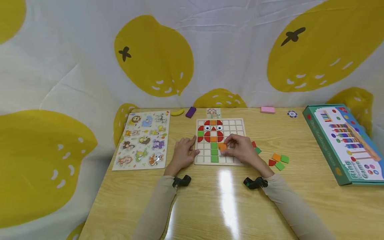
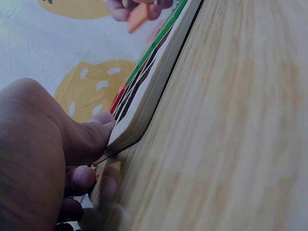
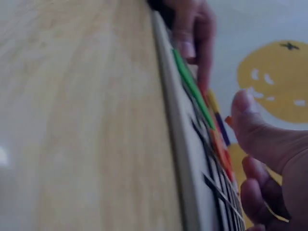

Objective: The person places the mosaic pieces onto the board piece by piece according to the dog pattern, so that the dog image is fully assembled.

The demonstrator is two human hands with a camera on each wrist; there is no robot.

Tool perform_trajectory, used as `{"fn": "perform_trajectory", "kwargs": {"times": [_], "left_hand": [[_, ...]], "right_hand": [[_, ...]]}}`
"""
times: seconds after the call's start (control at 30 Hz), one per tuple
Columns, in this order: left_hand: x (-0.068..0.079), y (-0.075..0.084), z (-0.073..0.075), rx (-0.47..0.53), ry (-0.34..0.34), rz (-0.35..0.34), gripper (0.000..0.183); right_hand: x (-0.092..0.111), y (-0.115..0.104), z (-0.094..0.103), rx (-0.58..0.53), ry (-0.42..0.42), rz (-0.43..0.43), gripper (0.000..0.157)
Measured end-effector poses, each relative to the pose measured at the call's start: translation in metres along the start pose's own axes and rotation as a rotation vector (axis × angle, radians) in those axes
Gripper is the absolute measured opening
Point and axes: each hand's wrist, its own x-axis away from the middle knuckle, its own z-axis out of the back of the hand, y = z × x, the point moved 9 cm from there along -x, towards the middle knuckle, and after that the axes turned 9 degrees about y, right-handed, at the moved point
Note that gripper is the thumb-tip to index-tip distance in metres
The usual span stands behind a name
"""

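Note:
A wooden grid board [image 1: 201, 160] lies on the table, partly filled with red, green, orange and eye-patterned tiles. A column of green tiles [image 1: 214, 152] runs down its lower middle. My right hand [image 1: 242, 149] pinches an orange tile [image 1: 222, 146] over the board, just right of that column; the tile also shows in the left wrist view [image 2: 139, 17]. My left hand [image 1: 182, 153] rests at the board's left edge, its thumb and forefinger extended against it. In the left wrist view the thumb [image 2: 94, 137] presses by the board's corner.
Loose tiles [image 1: 280, 165] lie right of the board, with others partly behind my right hand. An animal puzzle [image 1: 141, 141] is at left. At the back are a picture card [image 1: 213, 113], yellow banana piece [image 1: 177, 112], purple block [image 1: 190, 112] and pink block [image 1: 267, 110]. A game box [image 1: 345, 145] stands right.

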Motion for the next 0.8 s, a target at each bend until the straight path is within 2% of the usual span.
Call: {"fn": "perform_trajectory", "kwargs": {"times": [0.1, 0.2, 0.43, 0.6, 0.7, 0.8], "left_hand": [[0.000, 0.002, -0.002, 0.001, -0.008, 0.001, 0.066], [-0.001, 0.001, -0.003, -0.010, -0.019, 0.010, 0.066], [-0.002, -0.001, -0.002, -0.019, -0.028, 0.017, 0.066], [-0.002, 0.000, -0.001, 0.003, -0.016, 0.014, 0.066], [-0.002, 0.000, -0.002, 0.002, -0.020, 0.020, 0.066], [-0.001, -0.001, -0.003, -0.003, -0.021, 0.023, 0.066]], "right_hand": [[0.004, -0.005, -0.009, 0.090, -0.017, 0.048, 0.041], [0.005, -0.008, -0.012, 0.129, -0.019, 0.083, 0.041], [0.006, -0.009, -0.012, 0.116, -0.014, 0.123, 0.028], [0.007, -0.009, -0.009, 0.105, 0.007, 0.101, 0.024], [0.010, -0.007, -0.002, 0.085, -0.002, 0.066, 0.028], [0.016, -0.001, 0.021, 0.093, -0.016, 0.040, 0.034]]}}
